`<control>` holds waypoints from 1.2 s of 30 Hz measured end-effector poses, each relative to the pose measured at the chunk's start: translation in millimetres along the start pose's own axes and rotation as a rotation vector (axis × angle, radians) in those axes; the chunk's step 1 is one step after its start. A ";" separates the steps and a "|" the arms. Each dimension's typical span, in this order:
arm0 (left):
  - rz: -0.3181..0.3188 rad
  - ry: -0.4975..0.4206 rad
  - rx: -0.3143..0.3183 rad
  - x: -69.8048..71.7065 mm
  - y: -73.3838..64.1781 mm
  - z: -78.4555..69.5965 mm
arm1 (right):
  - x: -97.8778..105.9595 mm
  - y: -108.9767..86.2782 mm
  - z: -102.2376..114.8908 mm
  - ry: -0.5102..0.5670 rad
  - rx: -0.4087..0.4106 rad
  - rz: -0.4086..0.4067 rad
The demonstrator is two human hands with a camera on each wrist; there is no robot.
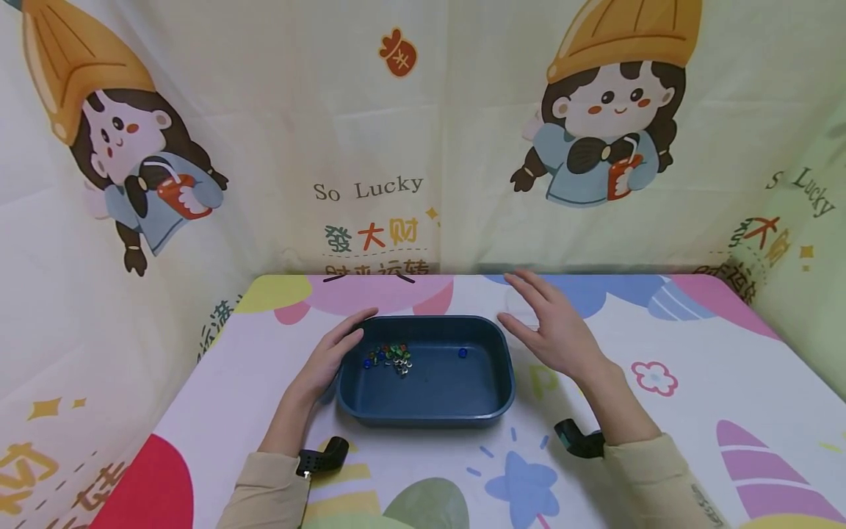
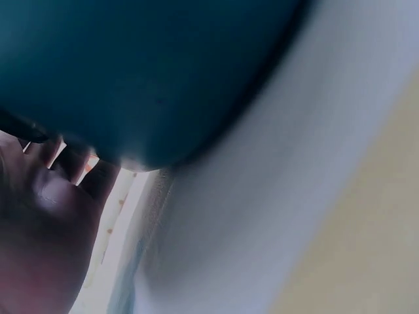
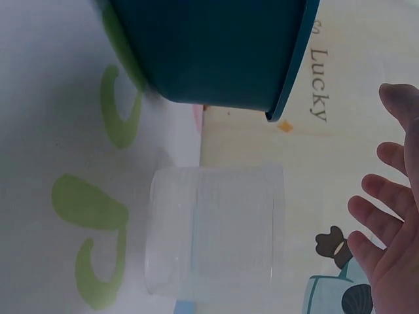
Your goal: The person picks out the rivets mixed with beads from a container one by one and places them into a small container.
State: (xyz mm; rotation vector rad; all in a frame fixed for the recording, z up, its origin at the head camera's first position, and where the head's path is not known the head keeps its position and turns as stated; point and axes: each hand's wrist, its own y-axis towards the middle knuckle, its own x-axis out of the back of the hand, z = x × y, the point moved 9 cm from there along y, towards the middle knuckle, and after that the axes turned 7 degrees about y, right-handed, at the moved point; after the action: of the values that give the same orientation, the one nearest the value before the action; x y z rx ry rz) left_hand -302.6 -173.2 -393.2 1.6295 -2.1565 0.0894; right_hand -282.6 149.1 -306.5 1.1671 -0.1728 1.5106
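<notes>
My left hand (image 1: 324, 364) rests, fingers nearly straight, against the tray (image 1: 426, 422) of beads (image 1: 390, 355) on the desk (image 1: 410, 459); my right hand (image 1: 558, 334) spreads wide near the clear container (image 3: 216, 232). Light pressure should keep the beads settled.

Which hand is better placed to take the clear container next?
Right, most likely. The right hand holds nothing, its fingers are spread, and the clear container is close by, near the right end of the tray. The left hand is at the tray's left end, farther away.
</notes>
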 end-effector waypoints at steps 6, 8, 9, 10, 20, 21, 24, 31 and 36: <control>-0.009 -0.028 0.007 0.6 -0.2 3.9 | -4.6 3.3 4.8 0.010 0.021 0.004; -0.010 -0.049 0.012 0.1 -0.3 5.1 | -6.9 4.3 5.4 0.013 0.020 0.009; -0.010 -0.058 0.014 -0.1 -0.5 5.5 | -7.7 4.8 6.0 0.015 0.022 0.010; -0.011 -0.066 0.015 -0.3 -0.7 5.6 | -8.5 5.4 6.5 0.020 0.024 0.011; -0.013 -0.118 0.012 -1.8 -0.2 8.4 | -15.7 14.8 16.7 0.039 0.060 0.025; -0.016 -0.123 0.017 -1.8 0.0 9.2 | -16.8 15.8 17.9 0.036 0.060 0.031; -0.022 -0.149 0.031 -2.2 0.1 10.5 | -20.4 18.4 21.0 0.039 0.059 0.048; -0.033 -0.188 0.057 -3.7 -1.3 11.7 | -30.1 24.8 30.3 0.061 0.078 0.095; -0.032 -0.205 0.065 -3.8 -1.4 12.5 | -38.2 30.3 40.3 0.072 0.071 0.147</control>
State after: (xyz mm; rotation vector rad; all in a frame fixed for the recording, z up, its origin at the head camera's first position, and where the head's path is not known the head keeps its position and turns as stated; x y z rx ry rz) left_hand -304.2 -174.0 -406.3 1.7775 -2.2990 -0.0186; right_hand -290.8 86.8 -299.9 1.1754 -0.1604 1.6973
